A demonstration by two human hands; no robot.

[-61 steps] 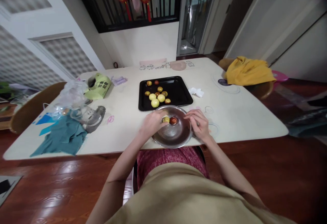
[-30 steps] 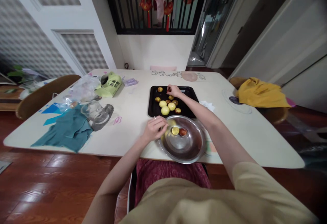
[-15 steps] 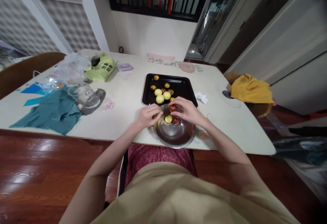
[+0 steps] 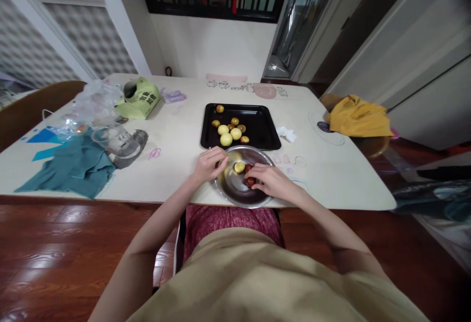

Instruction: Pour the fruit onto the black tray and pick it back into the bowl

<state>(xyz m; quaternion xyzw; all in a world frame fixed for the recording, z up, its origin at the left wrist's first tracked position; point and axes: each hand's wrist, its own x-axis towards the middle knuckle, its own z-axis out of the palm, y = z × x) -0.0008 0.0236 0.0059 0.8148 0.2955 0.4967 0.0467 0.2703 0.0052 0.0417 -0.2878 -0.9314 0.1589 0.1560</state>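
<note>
Head view: in an upward-facing metal bowl (image 4: 235, 188), the right hand (image 4: 271, 180) holds a reddish-brown fruit (image 4: 250, 182), long axis unclear; left hand (image 4: 210, 165) at rim, grip unclear.

You are wearing: shirt (image 4: 243, 273), khaki. You are facing: tray (image 4: 259, 126), black; bowl (image 4: 235, 197), silver; round pieces (image 4: 226, 139), yellow, brown and red; cloth (image 4: 73, 165), teal.

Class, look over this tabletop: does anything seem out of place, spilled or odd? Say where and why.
A crumpled white tissue lies loose just right of the black tray, like litter beside the fruit; a pink scribble marks the tabletop left of the metal bowl, an odd place for drawing. I see no spill.
</note>
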